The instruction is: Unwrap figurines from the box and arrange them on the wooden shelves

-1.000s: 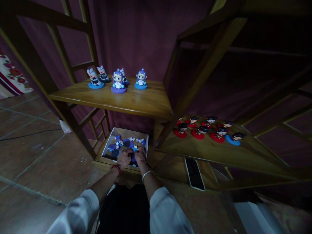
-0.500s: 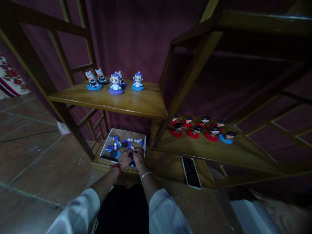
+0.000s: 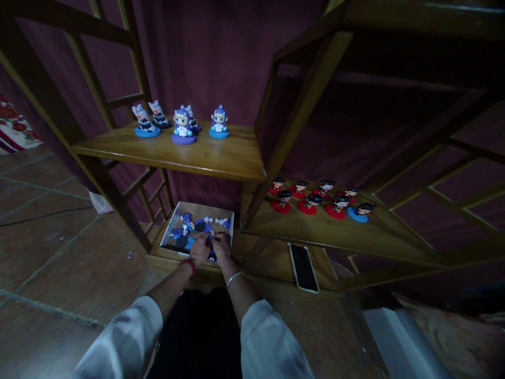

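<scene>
My left hand and my right hand meet over the front of a shallow white box. Their curled fingers close around a small purple-and-white figurine, mostly hidden between them. More purple-haired figurines lie loose in the box. Among them are round bases, such as a black disc and a blue disc.
Purple-haired figurines and pink-haired ones stand on the upper wooden shelf. Several black-haired figurines occupy the right shelf. Below lies a phone. A slanted wooden post rises between the shelves.
My hands have drawn slightly closer together around the figurine over the box. The whole scene sits a little higher and further left in view.
</scene>
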`<act>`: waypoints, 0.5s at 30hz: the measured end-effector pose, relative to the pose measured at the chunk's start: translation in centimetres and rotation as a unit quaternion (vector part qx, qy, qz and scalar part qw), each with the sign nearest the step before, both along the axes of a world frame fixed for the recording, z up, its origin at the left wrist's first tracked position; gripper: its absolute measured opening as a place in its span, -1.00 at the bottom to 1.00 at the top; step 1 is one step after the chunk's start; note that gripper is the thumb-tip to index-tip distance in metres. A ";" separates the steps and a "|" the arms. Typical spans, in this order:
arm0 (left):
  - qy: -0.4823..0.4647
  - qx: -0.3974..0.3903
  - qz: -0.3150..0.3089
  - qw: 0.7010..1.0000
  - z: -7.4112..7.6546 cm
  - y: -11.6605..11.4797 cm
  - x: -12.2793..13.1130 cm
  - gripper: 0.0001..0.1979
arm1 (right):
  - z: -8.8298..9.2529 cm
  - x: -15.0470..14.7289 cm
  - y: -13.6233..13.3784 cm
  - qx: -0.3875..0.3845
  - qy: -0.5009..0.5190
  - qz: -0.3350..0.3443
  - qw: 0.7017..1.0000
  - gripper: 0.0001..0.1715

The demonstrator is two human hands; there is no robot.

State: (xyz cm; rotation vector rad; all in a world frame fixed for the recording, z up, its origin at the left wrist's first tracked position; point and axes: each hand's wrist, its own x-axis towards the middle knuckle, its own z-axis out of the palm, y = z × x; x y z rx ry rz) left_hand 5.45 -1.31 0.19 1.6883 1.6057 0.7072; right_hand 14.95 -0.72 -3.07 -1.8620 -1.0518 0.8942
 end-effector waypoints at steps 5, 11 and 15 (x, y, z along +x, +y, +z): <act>0.010 0.000 0.022 1.000 0.0 -0.1 -0.2 -0.59 | 0.3 -0.2 -0.4 -0.009 0.006 0.013 1.000 -0.82; -0.001 0.000 0.048 0.999 0.7 -0.5 -0.5 -0.66 | 0.0 0.0 -0.6 0.010 0.049 0.057 0.997 -0.82; -0.026 0.005 0.073 0.997 0.5 -0.6 -0.9 -0.76 | -0.3 0.0 -0.7 0.018 0.061 0.079 0.995 -0.81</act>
